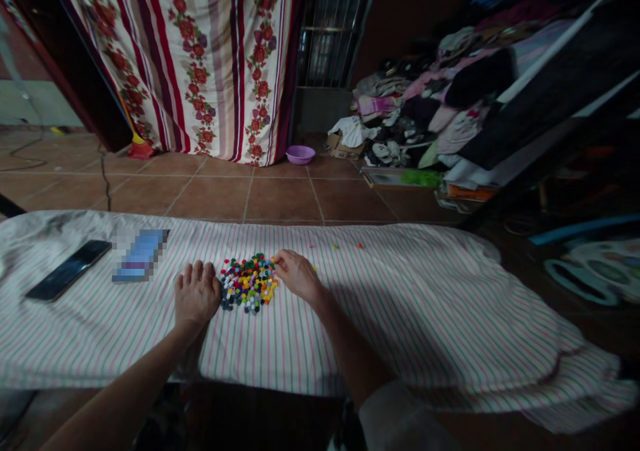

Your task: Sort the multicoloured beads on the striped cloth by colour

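A heap of small multicoloured bead-like pieces (249,283) lies on the striped cloth (400,317) between my two hands. My left hand (197,295) rests flat on the cloth at the heap's left edge, fingers stretched out and slightly apart. At the upper right edge of the heap, my right hand (299,275) has its thumb and fingertips pinched together; whatever they hold is too small to make out. Beyond the right hand a green piece (335,246) and an orange-red piece (360,245) lie singly, with a faint pink one (311,245) nearby.
On the left of the cloth lie a dark phone (69,271) and a blurred-out blue item (141,256). Across the tiled floor (280,194) are a floral curtain (220,71), a purple basin (300,155), a red broom (141,148) and a heap of clothes (425,107).
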`<state>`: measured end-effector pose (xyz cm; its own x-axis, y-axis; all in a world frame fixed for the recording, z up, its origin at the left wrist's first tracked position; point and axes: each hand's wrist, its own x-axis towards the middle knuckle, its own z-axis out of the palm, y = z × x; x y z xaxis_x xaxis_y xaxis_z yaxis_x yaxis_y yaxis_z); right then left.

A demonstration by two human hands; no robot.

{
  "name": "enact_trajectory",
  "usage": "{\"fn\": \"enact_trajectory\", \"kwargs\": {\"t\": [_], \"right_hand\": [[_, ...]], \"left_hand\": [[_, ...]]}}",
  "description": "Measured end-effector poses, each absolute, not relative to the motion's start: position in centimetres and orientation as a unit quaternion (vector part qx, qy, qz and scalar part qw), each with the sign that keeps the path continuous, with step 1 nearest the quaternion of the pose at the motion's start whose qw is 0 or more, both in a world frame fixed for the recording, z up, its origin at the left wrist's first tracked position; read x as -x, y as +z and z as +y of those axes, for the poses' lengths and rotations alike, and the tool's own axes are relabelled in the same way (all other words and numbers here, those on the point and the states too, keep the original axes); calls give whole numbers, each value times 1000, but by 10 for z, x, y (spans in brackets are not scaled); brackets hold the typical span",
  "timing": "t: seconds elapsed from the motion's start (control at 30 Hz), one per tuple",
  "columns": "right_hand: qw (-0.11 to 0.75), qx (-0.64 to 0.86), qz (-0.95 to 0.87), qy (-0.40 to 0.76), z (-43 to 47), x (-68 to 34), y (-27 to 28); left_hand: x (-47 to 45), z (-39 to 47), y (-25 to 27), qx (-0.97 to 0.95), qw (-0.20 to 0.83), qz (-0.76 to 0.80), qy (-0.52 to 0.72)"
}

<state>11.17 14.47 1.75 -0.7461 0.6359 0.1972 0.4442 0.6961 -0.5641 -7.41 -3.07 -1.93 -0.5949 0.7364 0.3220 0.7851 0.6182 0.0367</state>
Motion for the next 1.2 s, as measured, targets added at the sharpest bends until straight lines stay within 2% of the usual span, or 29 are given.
{"fn": "enact_trajectory", "kwargs": {"t": [0.4,0.7,0.93,1.2], "right_hand": [[264,428,-839,209,208,-203,2],[243,528,-790,195,220,-238,-7],[247,527,-792,185,226,-239,-24],[190,518,-814,181,230,-239,-32]], "left_hand": [[73,-32,-18,431,165,-886,-51],[74,-32,-18,437,156,-885,-41],[74,-33,-19,432,155,-887,-41],[72,-32,-15,431,140,-889,-62]]}}
